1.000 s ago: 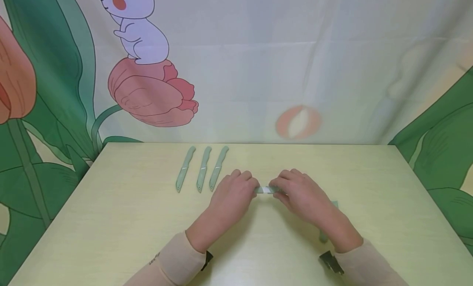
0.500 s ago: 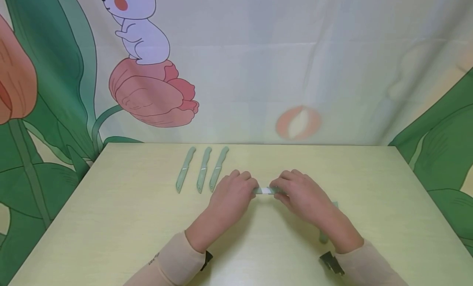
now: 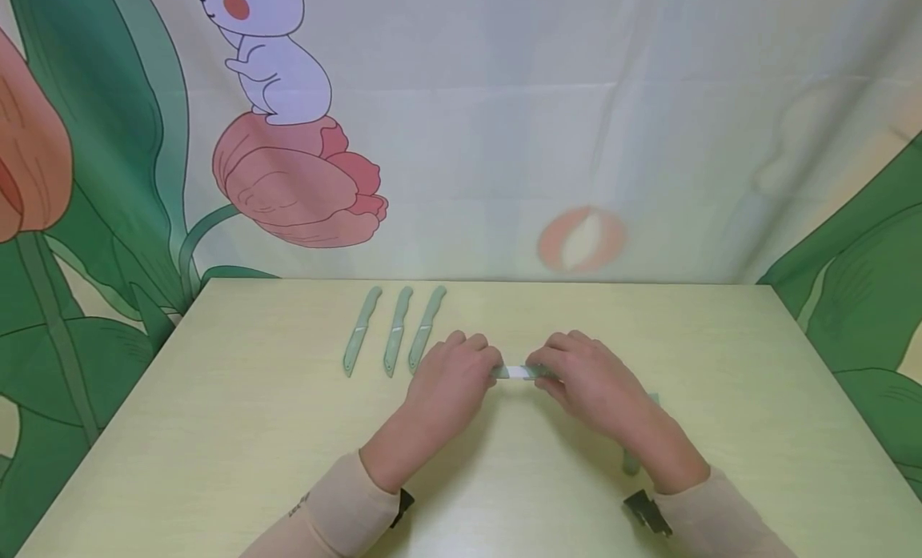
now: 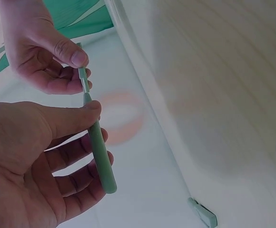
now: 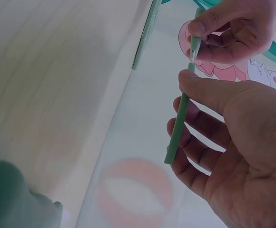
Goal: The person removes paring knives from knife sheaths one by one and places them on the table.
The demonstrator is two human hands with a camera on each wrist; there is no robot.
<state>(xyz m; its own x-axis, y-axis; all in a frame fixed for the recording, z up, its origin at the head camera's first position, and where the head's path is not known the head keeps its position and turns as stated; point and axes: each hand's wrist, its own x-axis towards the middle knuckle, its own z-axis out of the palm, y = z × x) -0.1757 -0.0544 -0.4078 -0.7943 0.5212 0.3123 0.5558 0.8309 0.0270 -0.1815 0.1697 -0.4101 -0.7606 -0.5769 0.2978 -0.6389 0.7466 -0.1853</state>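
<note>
Both hands hold one small green knife level above the table. In the left wrist view my left hand [image 4: 43, 156] pinches its rounded green handle [image 4: 99, 152] between thumb and fingers. My right hand [image 5: 242, 128] grips the slim green sheath [image 5: 177, 126], as seen in the right wrist view. A short pale strip of blade [image 3: 517, 372] shows between the two hands in the head view; the rest of it is hidden in the sheath. Three similar green knives [image 3: 394, 330] lie side by side left of the hands.
Another green piece [image 3: 631, 460], partly covered by the right forearm, lies on the pale table [image 3: 216, 430]. A printed curtain [image 3: 461, 142] hangs behind the table's back edge.
The left hand has shifted very slightly left, and the pale strip between the hands looks a little wider. The right hand and the knives on the table stay in place.
</note>
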